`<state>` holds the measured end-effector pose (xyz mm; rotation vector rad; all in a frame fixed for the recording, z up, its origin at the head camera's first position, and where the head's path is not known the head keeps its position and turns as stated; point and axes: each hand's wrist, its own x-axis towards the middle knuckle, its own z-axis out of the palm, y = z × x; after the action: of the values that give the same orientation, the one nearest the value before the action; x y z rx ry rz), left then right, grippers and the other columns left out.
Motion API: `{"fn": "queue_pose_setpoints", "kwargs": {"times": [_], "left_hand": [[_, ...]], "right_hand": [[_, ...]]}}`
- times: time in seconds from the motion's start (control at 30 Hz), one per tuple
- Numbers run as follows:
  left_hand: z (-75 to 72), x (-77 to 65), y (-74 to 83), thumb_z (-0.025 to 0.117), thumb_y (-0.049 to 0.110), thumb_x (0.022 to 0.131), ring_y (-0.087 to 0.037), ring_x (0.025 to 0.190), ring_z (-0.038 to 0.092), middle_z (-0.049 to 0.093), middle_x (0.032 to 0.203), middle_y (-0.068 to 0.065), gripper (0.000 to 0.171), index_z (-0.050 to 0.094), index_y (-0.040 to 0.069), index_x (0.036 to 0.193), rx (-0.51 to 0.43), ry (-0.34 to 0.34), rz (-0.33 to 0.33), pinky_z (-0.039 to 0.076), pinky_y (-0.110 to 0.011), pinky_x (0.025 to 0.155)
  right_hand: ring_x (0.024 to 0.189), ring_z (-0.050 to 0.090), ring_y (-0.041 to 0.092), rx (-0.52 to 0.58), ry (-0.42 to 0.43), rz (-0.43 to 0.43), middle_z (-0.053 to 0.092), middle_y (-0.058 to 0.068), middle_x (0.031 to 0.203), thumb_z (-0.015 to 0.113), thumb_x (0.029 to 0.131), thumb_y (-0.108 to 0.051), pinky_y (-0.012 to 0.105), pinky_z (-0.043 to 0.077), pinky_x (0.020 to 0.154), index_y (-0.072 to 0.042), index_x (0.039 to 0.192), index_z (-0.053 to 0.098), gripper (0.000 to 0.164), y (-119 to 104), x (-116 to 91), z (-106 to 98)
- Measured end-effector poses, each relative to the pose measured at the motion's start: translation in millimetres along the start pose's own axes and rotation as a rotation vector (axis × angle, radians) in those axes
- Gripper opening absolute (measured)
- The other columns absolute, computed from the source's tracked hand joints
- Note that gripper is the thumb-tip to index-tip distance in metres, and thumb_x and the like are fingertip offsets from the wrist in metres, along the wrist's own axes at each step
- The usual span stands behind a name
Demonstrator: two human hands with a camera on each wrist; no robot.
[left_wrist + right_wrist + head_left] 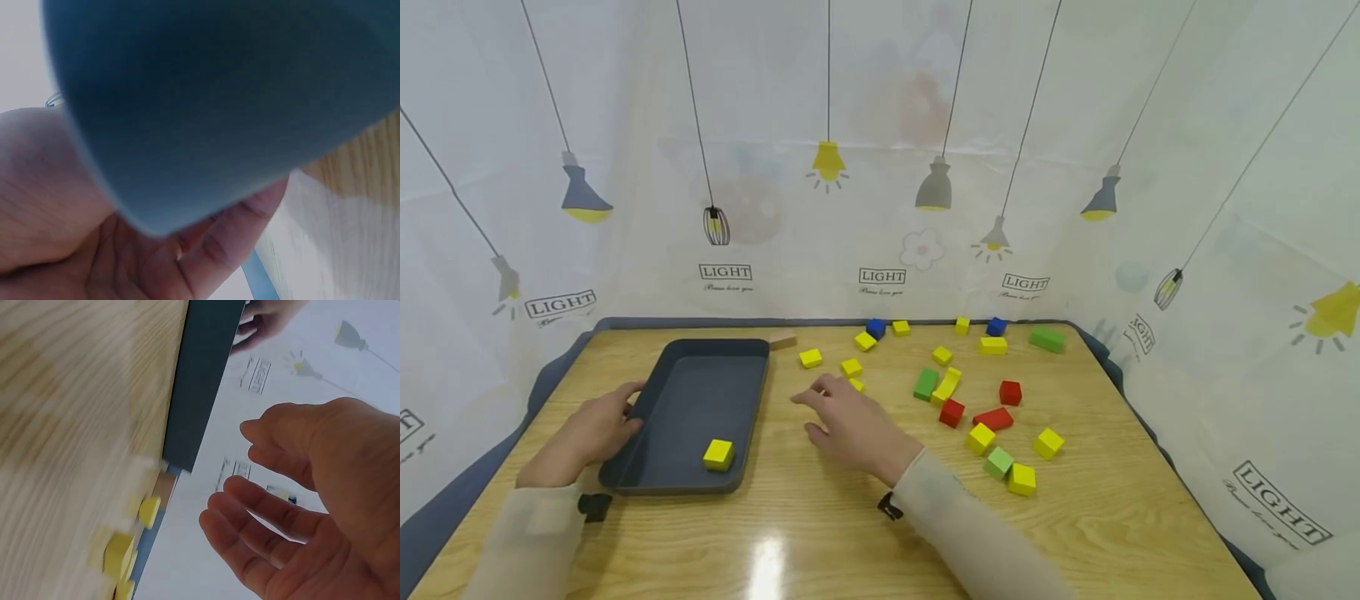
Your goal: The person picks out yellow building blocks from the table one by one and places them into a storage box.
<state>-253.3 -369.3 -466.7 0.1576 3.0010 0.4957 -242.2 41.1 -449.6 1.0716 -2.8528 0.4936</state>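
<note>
A dark grey tray (685, 492) lies on the left of the table with one yellow cube (718, 455) in its near right corner. My left hand (597, 427) grips the tray's left rim; in the left wrist view its fingers (219, 250) curl beside the tray wall (206, 125). Right of the tray, my right hand (857, 425) hovers with nothing in it, thumb and fingers spread apart. The right wrist view shows this right hand (300, 506) with loosely bent fingers and a bare palm. Partly hidden behind it is a yellow block (856, 385).
Yellow, red, green and blue blocks lie scattered on the right half, among them a red cube (1011, 392), a green block (1047, 338) and a blue cube (876, 327). A tan wooden block (782, 340) sits by the tray's far right corner. Printed cloth walls surround the table (820, 542).
</note>
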Motion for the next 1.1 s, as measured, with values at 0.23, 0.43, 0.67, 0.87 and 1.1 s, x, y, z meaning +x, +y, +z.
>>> {"fn": "queue_pose_setpoints", "kwargs": {"times": [0.23,0.43,0.67,0.87,1.1], "left_hand": [[-0.9,0.9,-2.1,0.07,0.0,0.103,-0.06,0.108,0.076,0.073,0.123,-0.047,0.067,0.043,-0.021,0.16,0.002,0.025,0.023,0.062,-0.072,0.093],[-0.2,1.8,-2.3,0.07,0.001,0.104,-0.063,0.114,0.074,0.07,0.129,-0.049,0.068,0.041,-0.021,0.162,0.002,-0.007,-0.002,0.063,-0.072,0.095],[0.7,2.6,-2.1,0.07,0.001,0.105,-0.063,0.114,0.075,0.071,0.13,-0.049,0.068,0.041,-0.021,0.163,-0.001,-0.002,0.003,0.063,-0.072,0.095],[0.9,2.2,-1.3,0.07,0.002,0.105,-0.061,0.112,0.076,0.071,0.129,-0.048,0.068,0.041,-0.021,0.163,-0.006,-0.006,0.015,0.063,-0.071,0.094],[-2.0,0.5,-2.0,0.069,0.001,0.105,-0.063,0.114,0.075,0.07,0.13,-0.049,0.069,0.04,-0.021,0.163,-0.004,-0.01,0.004,0.062,-0.073,0.096]], "right_hand": [[0.125,0.07,0.027,0.023,0.03,0.112,0.072,0.01,0.143,0.083,0.11,-0.021,0.043,0.067,0.106,-0.014,0.154,0.075,0.045,40.7,-41.7,-18.3],[0.107,0.07,0.023,-0.024,0.071,0.162,0.074,0.011,0.135,0.088,0.105,-0.019,0.04,0.067,0.09,-0.011,0.148,0.078,0.045,68.2,-79.2,-37.2],[0.105,0.068,0.019,-0.096,0.045,0.191,0.076,0.012,0.132,0.091,0.103,-0.02,0.038,0.066,0.09,-0.009,0.144,0.08,0.044,94.8,-120.7,-62.8],[0.106,0.07,0.02,-0.084,-0.04,0.275,0.075,0.011,0.132,0.094,0.1,-0.024,0.044,0.07,0.097,-0.009,0.141,0.08,0.045,109.1,-152.0,-80.3],[0.107,0.072,0.02,-0.032,-0.097,0.281,0.073,0.004,0.125,0.095,0.099,-0.03,0.044,0.068,0.094,-0.014,0.134,0.078,0.041,122.2,-183.4,-87.0]]}}
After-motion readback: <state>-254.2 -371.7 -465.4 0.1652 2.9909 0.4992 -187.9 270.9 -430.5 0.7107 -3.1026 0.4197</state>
